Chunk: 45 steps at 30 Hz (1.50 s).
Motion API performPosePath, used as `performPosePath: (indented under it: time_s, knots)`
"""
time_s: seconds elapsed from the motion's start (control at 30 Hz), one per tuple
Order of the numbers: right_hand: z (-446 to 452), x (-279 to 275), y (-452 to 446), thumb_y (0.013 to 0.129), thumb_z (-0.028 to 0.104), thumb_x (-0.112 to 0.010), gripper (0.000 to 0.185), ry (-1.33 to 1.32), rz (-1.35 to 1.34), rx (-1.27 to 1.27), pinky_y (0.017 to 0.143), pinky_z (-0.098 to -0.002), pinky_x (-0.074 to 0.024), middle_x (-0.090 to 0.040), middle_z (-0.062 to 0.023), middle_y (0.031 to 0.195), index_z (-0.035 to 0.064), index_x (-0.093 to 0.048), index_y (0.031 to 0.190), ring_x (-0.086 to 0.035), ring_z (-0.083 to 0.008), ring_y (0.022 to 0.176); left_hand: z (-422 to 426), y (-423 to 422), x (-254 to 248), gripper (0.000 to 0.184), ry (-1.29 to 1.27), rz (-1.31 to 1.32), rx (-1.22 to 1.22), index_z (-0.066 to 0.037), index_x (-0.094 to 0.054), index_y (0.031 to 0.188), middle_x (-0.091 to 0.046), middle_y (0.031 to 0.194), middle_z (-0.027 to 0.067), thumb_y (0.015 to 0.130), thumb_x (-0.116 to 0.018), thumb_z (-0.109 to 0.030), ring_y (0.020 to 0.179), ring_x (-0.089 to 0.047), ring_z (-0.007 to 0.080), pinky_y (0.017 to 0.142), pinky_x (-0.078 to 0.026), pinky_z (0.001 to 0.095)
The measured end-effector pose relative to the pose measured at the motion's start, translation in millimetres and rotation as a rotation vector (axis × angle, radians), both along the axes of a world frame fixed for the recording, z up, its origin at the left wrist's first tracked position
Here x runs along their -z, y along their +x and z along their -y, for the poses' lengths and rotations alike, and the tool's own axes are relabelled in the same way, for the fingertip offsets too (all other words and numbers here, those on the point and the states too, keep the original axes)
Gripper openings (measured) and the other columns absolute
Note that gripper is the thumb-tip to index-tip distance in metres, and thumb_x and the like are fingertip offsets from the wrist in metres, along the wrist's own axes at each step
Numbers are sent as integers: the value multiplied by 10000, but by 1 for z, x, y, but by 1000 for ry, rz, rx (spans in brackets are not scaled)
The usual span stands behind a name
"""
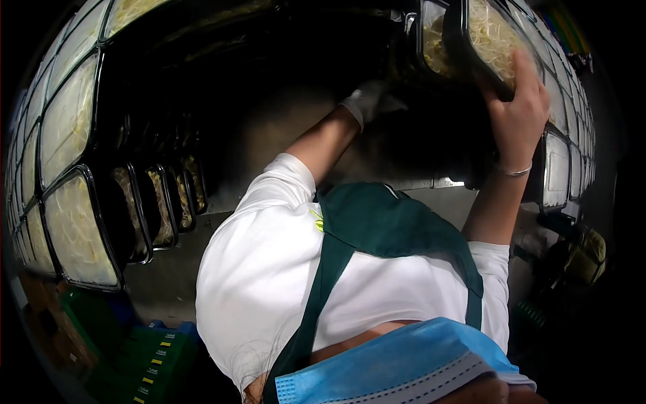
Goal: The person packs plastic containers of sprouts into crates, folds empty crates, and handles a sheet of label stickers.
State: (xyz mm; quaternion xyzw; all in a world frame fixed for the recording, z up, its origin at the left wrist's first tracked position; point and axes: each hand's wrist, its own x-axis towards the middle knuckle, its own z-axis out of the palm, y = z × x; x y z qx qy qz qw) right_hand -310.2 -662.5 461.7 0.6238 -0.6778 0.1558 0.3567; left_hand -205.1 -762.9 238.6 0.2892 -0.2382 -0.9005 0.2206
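My right hand [521, 111], bare with a bracelet at the wrist, is closed on the edge of a black tray of bean sprouts [494, 40] under clear film. The tray is tilted, standing close beside another sprout tray [436, 50]. My left hand [373, 101], in a light glove, reaches into the dark space between the stacks. It is blurred and shadowed, so its fingers cannot be made out, nor whether it touches anything.
A tall stack of packed sprout trays [70, 128] rises on the left, with several more trays [161, 205] in a row behind it. Another stack [557, 168] stands at the right. Green crates [145, 360] sit low on the left.
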Motion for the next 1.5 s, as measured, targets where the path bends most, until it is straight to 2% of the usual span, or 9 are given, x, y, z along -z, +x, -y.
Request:
performPosePath:
  time_s: [0.27, 0.4, 0.73, 0.87, 1.1, 1.13, 1.2, 1.37, 1.5]
  knots:
    - [31, -3, -21, 651, 243, -667, 543, -3, 130, -153, 888, -345, -362, -509, -63, 1160, 155, -492, 1158, -473, -274, 1035, 10, -38, 27, 276, 180, -105, -283, 14, -510, 1011, -608, 828, 167, 810, -461, -169, 686, -595, 306, 609, -495, 347]
    - [47, -1, -36, 589, 134, -596, 601, 43, 186, -169, 919, -359, -322, -478, -55, 1199, 166, -472, 1176, -429, -268, 1094, 49, -81, 77, 140, -373, -210, -461, -5, -602, 818, -614, 797, 110, 734, -576, -114, 684, -592, 224, 606, -475, 309]
    - [90, -18, -24, 522, 195, -687, 607, 27, 424, -158, 871, -368, -380, -528, -191, 1031, 8, -496, 1067, -485, -327, 992, 57, -66, 10, 240, 100, -140, -389, -29, -521, 991, -583, 833, 110, 803, -517, -178, 696, -569, 235, 623, -477, 328]
    - [99, -12, -28, 519, 197, -685, 624, -88, 230, -169, 875, -379, -373, -524, -193, 1034, 11, -484, 1080, -476, -332, 999, 32, -44, -45, 352, -275, 31, 111, -94, -488, 1093, -584, 973, 104, 831, -516, -328, 815, -566, 202, 707, -458, 342]
    - [92, -15, -30, 590, 184, -649, 471, -86, 274, -146, 801, -370, -413, -569, -172, 925, 10, -522, 1009, -526, -320, 894, 50, -76, -44, 315, -467, 18, -183, 4, -512, 1032, -622, 826, 109, 864, -471, -259, 694, -596, 181, 597, -477, 256]
    - [96, -10, -40, 586, 171, -603, 610, -64, 223, -123, 935, -386, -282, -447, -60, 1231, 178, -466, 1180, -394, -262, 1128, 51, -82, -45, 315, -476, 17, -188, 4, -512, 1032, -622, 826, 109, 864, -471, -259, 694, -596, 181, 597, -477, 256]
    - [95, 2, -47, 588, 205, -610, 616, -46, 158, -23, 939, -406, -262, -434, -71, 1239, 185, -459, 1186, -369, -258, 1150, 51, -92, -49, 299, -171, -83, -303, 6, -513, 1030, -620, 805, 124, 874, -446, -240, 669, -599, 191, 576, -486, 275]
    - [93, 6, -44, 594, 236, -633, 635, -42, 258, -28, 947, -420, -239, -410, -55, 1255, 180, -441, 1196, -338, -248, 1169, 63, -64, -46, 374, -379, 100, 116, 25, -500, 1037, -615, 881, 171, 892, -378, -299, 731, -611, 256, 625, -494, 308]
    - [93, 3, -44, 595, 255, -635, 643, -19, 280, -17, 955, -426, -222, -395, -34, 1267, 180, -430, 1200, -326, -235, 1174, 52, 20, -87, 507, -403, 58, -136, 14, -460, 1092, -610, 907, 177, 862, -382, -431, 767, -605, 254, 664, -459, 297]
